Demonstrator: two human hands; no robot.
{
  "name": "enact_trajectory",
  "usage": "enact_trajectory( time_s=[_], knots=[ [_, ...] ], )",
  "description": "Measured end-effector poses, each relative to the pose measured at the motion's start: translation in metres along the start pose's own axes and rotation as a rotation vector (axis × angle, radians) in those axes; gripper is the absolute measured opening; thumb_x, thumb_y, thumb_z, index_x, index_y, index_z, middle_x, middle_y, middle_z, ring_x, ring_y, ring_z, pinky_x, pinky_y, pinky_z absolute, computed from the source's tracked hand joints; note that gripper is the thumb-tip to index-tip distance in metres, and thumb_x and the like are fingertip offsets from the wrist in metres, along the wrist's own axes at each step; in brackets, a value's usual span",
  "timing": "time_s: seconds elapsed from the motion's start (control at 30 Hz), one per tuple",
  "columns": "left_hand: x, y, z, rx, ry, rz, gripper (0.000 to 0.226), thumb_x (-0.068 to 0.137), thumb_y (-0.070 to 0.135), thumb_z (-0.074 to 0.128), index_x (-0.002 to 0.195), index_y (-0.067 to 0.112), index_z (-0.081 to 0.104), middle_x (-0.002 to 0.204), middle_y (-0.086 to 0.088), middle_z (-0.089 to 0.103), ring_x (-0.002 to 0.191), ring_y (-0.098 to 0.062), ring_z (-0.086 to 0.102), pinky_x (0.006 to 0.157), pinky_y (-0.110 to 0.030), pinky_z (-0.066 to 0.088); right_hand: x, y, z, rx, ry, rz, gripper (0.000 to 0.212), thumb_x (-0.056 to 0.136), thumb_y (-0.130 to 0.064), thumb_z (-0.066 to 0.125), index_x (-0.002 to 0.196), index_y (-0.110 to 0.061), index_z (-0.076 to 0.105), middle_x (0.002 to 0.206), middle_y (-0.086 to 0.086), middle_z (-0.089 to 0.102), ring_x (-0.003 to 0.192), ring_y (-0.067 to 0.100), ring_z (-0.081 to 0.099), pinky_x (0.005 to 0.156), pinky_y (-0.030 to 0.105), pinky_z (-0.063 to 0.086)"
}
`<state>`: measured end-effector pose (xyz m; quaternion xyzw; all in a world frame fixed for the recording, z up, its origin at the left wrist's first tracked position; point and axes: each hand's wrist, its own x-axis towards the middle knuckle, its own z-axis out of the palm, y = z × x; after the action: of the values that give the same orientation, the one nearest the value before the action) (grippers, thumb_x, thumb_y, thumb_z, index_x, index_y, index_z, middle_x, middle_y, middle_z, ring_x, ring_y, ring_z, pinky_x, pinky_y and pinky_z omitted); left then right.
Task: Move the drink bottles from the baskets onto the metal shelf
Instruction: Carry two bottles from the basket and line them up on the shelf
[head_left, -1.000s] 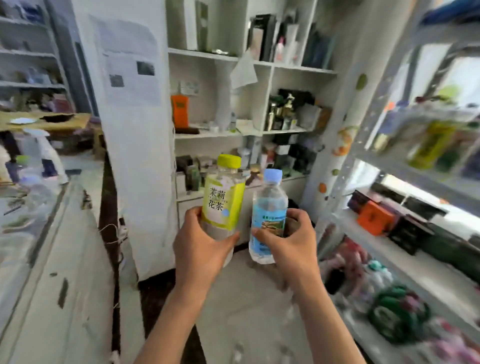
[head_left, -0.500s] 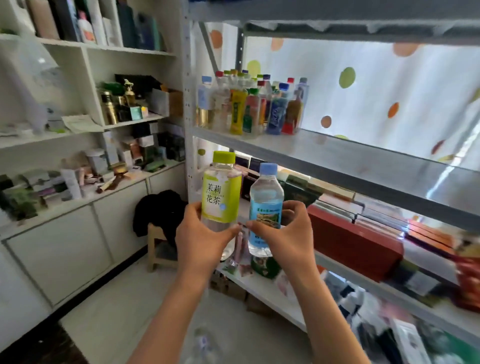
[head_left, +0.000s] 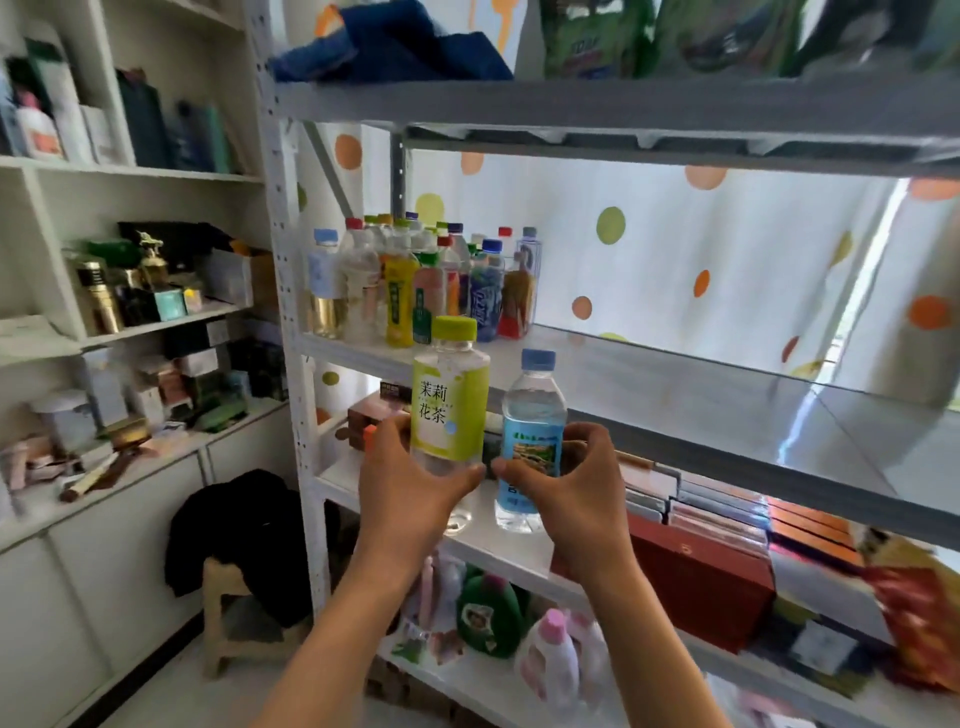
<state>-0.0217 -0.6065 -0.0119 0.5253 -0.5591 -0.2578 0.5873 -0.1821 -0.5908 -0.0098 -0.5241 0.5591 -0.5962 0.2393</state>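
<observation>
Now your left hand (head_left: 415, 493) grips the green-capped tea bottle (head_left: 450, 410) and your right hand (head_left: 576, 493) the water bottle (head_left: 532, 441), both upright, ready for the metal shelf (head_left: 675, 384) right of the standing bottles (head_left: 421, 283).

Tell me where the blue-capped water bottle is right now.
The water bottle is held upright in the right hand, centre frame, beside the jasmine tea bottle.

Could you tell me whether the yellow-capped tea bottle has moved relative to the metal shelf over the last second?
Yes. The tea bottle, held by the left hand, has come toward the metal shelf and now stands before its bottle row.
</observation>
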Motion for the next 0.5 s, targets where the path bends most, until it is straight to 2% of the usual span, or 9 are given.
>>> enact_trajectory(
  time_s=[0.17, 0.33, 0.4, 0.5],
  knots=[
    [0.057, -0.012, 0.013, -0.046, -0.071, 0.053, 0.072, 0.054, 0.033, 0.093, 0.109, 0.026, 0.047, 0.091, 0.026, 0.052, 0.076, 0.022, 0.05, 0.06, 0.002, 0.039, 0.051, 0.004, 0.027, -0.069, 0.065, -0.06, 0.072, 0.058, -0.039, 0.094, 0.112, -0.019, 0.049, 0.099, -0.009, 0.063, 0.085, 0.001, 0.065, 0.062, 0.013, 0.053],
    [0.115, -0.033, 0.028, -0.039, -0.081, 0.063, 0.072, 0.053, 0.031, 0.093, 0.107, 0.026, 0.045, 0.09, 0.023, 0.053, 0.081, 0.01, 0.052, 0.056, -0.005, 0.04, 0.101, 0.004, 0.051, -0.089, 0.103, -0.104, 0.075, 0.056, -0.048, 0.09, 0.111, -0.02, 0.048, 0.095, -0.012, 0.061, 0.081, -0.001, 0.065, 0.061, 0.013, 0.053],
    [0.138, -0.038, 0.038, -0.061, -0.095, 0.068, 0.073, 0.053, 0.032, 0.094, 0.108, 0.026, 0.045, 0.091, 0.021, 0.056, 0.083, 0.008, 0.054, 0.058, -0.007, 0.04, 0.124, 0.006, 0.057, -0.076, 0.109, -0.122, 0.079, 0.054, -0.052, 0.088, 0.113, -0.019, 0.047, 0.097, -0.008, 0.063, 0.082, 0.001, 0.067, 0.062, 0.016, 0.055],
    [0.17, -0.043, 0.058, -0.071, -0.053, 0.081, 0.072, 0.052, 0.03, 0.094, 0.105, 0.025, 0.047, 0.095, 0.014, 0.06, 0.083, -0.005, 0.06, 0.064, -0.014, 0.043, 0.16, 0.011, 0.058, -0.1, 0.087, -0.129, 0.076, 0.06, -0.043, 0.091, 0.116, -0.018, 0.046, 0.095, -0.005, 0.064, 0.08, 0.0, 0.067, 0.058, 0.012, 0.053]
  ],
)
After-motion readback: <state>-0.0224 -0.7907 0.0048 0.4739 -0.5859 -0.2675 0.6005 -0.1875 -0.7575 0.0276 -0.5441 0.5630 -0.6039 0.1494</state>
